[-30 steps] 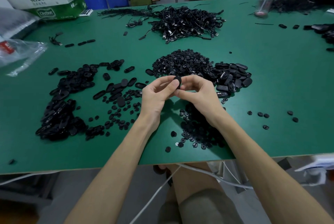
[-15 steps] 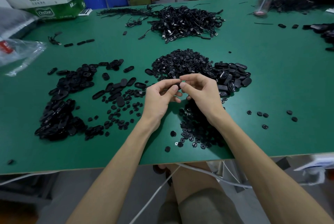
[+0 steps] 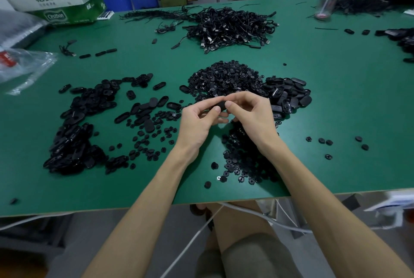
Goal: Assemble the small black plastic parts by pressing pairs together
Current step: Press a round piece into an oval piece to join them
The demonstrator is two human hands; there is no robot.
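Black plastic part (image 3: pixel 220 105), small and dark, pinched between both hands just above the tabletop (image 3: pixel 336 89), in front of the heap of round pieces (image 3: pixel 224 78). Probably light and stiff, smooth enough to slip; best taken by the edges, thumb on one face and forefinger on the other, so the halves can be pressed square. Whether one piece or two already mated: cannot tell, fingers cover most of it.

Left hand (image 3: pixel 197 120) palm up and curled, grip closed on the part's left end with thumb on top. Right hand (image 3: pixel 251 114) arched over from the right, grip closed on the other end with thumb and forefinger, remaining fingers tucked under. Both forearms angled in from the near edge, wrists raised off the surface.

Around: oval shells (image 3: pixel 289 93) just right of the hands, scattered discs (image 3: pixel 246 161) below the right wrist, a larger spread (image 3: pixel 76 125) well to the left, a cable pile (image 3: pixel 230 26) farther back.
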